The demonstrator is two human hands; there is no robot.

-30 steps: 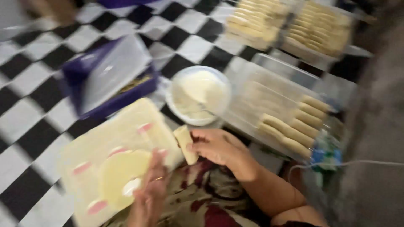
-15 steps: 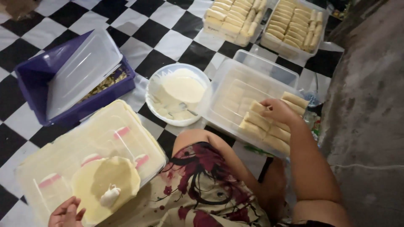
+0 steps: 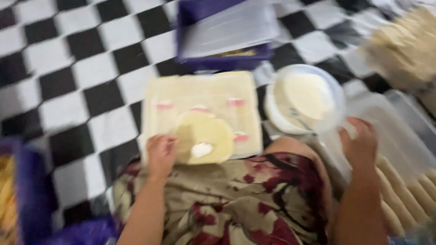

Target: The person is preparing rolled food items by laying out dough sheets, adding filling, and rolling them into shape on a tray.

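Observation:
My left hand (image 3: 161, 154) rests on the left edge of a round pale dough wrapper (image 3: 205, 138) with a white dab of filling on it. The wrapper lies on a cream cutting board (image 3: 200, 97) at my knees. My right hand (image 3: 361, 143) hovers with fingers apart and nothing in it, between a white bowl of pale filling (image 3: 306, 97) and a clear plastic tray (image 3: 399, 145) that holds rows of rolled pieces (image 3: 411, 193). The picture is motion-blurred.
A purple box with a clear lid (image 3: 227, 34) stands beyond the board on the black-and-white checkered floor (image 3: 68, 77). Another tray of rolls (image 3: 404, 45) is at the far right. A purple container (image 3: 27, 195) sits at my left. My patterned skirt (image 3: 236, 199) covers my lap.
My right hand has left the rolls in the clear tray and moved toward the bowl. My left hand has come onto the wrapper's edge. The camera has swung left.

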